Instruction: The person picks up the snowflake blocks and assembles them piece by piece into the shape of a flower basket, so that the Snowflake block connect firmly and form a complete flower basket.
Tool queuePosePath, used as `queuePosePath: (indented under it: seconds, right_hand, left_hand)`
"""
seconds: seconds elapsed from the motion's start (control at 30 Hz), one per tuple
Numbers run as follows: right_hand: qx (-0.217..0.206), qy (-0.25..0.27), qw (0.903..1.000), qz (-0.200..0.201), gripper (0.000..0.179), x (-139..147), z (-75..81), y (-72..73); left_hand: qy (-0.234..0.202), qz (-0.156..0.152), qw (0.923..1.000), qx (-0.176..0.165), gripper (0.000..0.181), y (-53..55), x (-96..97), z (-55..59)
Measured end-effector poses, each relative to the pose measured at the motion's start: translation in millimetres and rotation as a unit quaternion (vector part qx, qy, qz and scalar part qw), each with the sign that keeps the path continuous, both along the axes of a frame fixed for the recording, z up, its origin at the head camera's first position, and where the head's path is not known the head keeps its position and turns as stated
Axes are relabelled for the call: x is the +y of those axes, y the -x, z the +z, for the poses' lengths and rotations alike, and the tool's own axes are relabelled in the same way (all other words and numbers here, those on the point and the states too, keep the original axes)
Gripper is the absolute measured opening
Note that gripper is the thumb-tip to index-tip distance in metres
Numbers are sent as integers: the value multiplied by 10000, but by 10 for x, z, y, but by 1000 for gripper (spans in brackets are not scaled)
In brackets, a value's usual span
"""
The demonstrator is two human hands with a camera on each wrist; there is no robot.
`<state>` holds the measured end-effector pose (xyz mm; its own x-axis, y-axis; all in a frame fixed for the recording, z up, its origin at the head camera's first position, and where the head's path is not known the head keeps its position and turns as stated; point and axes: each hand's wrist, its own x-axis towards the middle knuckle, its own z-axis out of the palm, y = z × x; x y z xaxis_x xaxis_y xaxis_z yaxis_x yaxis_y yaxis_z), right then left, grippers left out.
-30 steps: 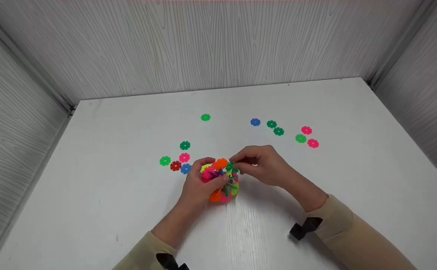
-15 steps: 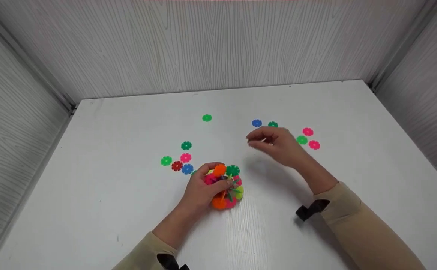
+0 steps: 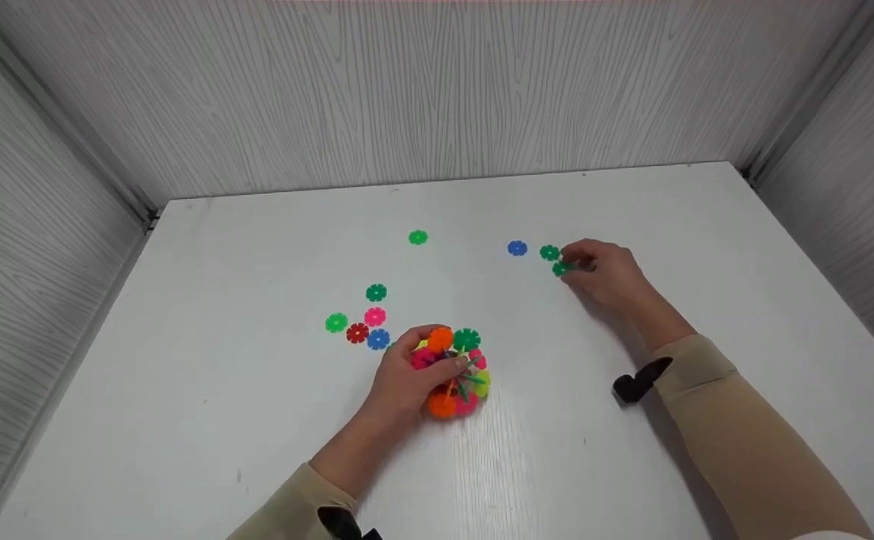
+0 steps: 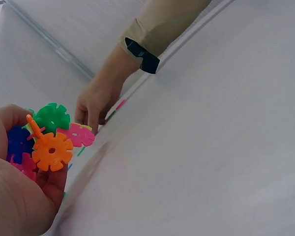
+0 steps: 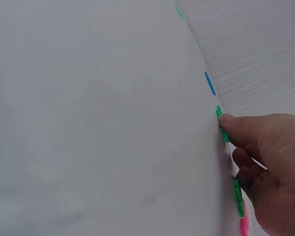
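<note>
My left hand grips a ball-like cluster of interlocking plastic snowflake discs, the thumb laid over its front. Orange, pink, green, yellow and blue discs show in it; the palm hides its left part. In the left wrist view, an orange disc and a green one stick out past the fingers. Farther right, my right hand pinches at a dark green snowflake disc at table level. Its thumb overlaps green discs in the right wrist view.
Another dark green disc and a blue disc lie left of the right hand. A light green disc lies farther back. Several loose discs, including a red one, lie left of the cluster. Walls border the white table.
The right hand has left the cluster and moved right and away to the dark green discs. A dark green disc now stands at the cluster's top; the left hand keeps its grip, slightly lower.
</note>
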<state>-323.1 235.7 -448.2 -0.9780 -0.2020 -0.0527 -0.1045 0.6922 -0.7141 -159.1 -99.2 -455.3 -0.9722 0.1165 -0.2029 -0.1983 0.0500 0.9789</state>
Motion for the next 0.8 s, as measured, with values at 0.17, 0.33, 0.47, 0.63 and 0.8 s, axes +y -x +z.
queuePosePath:
  seconds: [0.17,0.33,0.47,0.63,0.8]
  right_hand:
    - [-44,-142,9999,62,36,-33,31,-74]
    - [156,-79,9994,291,20,-183,144,-269]
    - [190,501,9948,861,17,-488,296,-540]
    - [77,1407,9757,1677,15,-877,408,-889]
    - [239,1786,9640,1954,15,-1067,387,-1062]
  left_hand:
    - [-10,9,10000,9,66,12,3,-4]
    - [4,100,9999,22,67,13,-5,3]
    - [21,234,9997,-80,69,8,-34,20]
    - [-43,368,9992,-144,73,17,-60,21]
    - [-262,365,9990,-9,71,8,-72,23]
